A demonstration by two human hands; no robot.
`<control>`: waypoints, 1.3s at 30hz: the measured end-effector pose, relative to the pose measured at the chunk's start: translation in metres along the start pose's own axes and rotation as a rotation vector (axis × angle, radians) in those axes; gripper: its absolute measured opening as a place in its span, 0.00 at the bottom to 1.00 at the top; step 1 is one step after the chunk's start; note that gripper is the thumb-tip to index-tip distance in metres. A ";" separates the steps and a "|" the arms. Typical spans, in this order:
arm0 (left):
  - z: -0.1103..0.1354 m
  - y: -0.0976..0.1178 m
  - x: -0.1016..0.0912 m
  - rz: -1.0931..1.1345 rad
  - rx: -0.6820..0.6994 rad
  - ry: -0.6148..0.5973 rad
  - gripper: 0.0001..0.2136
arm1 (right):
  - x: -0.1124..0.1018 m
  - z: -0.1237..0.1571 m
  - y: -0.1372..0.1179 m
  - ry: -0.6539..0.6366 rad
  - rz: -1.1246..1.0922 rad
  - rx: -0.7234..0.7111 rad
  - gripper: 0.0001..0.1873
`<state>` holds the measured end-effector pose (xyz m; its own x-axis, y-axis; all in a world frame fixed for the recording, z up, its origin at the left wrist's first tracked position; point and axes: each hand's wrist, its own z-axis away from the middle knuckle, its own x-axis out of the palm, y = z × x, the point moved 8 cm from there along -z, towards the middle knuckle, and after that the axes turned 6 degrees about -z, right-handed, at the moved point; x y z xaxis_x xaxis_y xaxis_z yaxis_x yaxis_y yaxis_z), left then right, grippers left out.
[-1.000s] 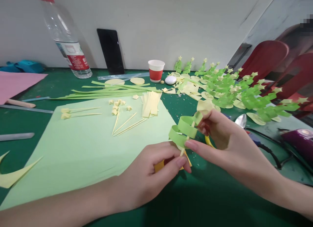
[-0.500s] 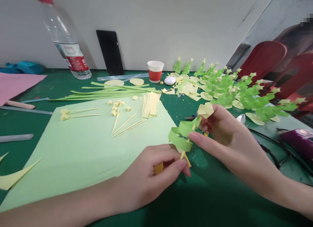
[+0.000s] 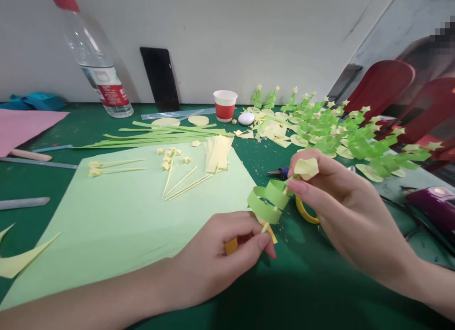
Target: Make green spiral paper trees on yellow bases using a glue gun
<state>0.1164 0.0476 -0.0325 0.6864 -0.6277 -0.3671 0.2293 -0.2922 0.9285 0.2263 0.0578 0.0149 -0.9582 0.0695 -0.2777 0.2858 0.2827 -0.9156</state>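
Note:
My left hand (image 3: 231,254) pinches the lower end of a thin toothpick (image 3: 265,227), which leans up to the right. A green paper strip (image 3: 268,209) winds in loose loops around it. At the top sits a pale yellow paper star (image 3: 306,168). Just below that star, my right hand (image 3: 341,211) has thumb and fingers closed on the strip's upper end, where the toothpick also passes. Orange paper (image 3: 231,246) shows in the gap of my left hand; its shape is mostly hidden. Finished paper trees (image 3: 355,136) with stars on top stand at the right.
A pale green sheet (image 3: 135,226) bears toothpicks (image 3: 181,181), small stars (image 3: 167,158) and yellow strips (image 3: 217,154). Behind are green strips (image 3: 159,137), a paper cup (image 3: 225,106), a phone (image 3: 159,79) and a bottle (image 3: 106,84). A purple glue gun (image 3: 432,202) lies right, scissors (image 3: 306,211) behind my right hand.
My right hand has shifted slightly, its thumb moving up from the loops to just below the star. The loops have tilted a little to the right. My left hand holds still.

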 end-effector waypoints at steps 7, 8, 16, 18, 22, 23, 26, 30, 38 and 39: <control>0.000 -0.001 0.001 -0.009 0.005 -0.001 0.11 | 0.001 -0.001 0.003 -0.012 -0.100 0.040 0.07; 0.000 -0.001 0.001 -0.010 0.007 0.000 0.11 | 0.001 -0.001 0.004 -0.016 -0.129 0.057 0.07; 0.000 0.000 -0.002 -0.031 0.002 0.028 0.12 | 0.007 0.000 0.007 -0.092 -0.123 0.130 0.08; 0.000 0.001 -0.003 -0.036 -0.004 0.033 0.12 | 0.010 0.002 0.012 -0.124 -0.069 0.187 0.10; -0.001 0.001 -0.003 -0.039 -0.007 0.026 0.12 | 0.011 0.002 0.010 -0.157 0.035 0.156 0.11; -0.001 0.001 -0.003 -0.043 -0.008 0.026 0.12 | 0.011 0.002 0.008 -0.159 0.058 0.139 0.10; -0.001 0.001 -0.003 -0.043 -0.005 0.026 0.12 | 0.011 0.001 0.005 -0.157 0.098 0.110 0.09; -0.001 0.002 -0.003 -0.020 -0.003 0.029 0.12 | 0.011 0.001 0.005 -0.146 0.105 0.106 0.09; 0.001 0.001 -0.003 -0.033 -0.004 0.027 0.12 | 0.011 -0.002 0.005 -0.153 0.153 0.126 0.11; 0.000 0.001 -0.003 -0.038 0.000 0.027 0.12 | 0.012 -0.002 0.005 -0.159 0.153 0.131 0.11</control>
<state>0.1142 0.0489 -0.0303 0.6960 -0.5963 -0.4001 0.2552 -0.3153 0.9140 0.2165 0.0619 0.0073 -0.8924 -0.0521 -0.4483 0.4365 0.1534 -0.8865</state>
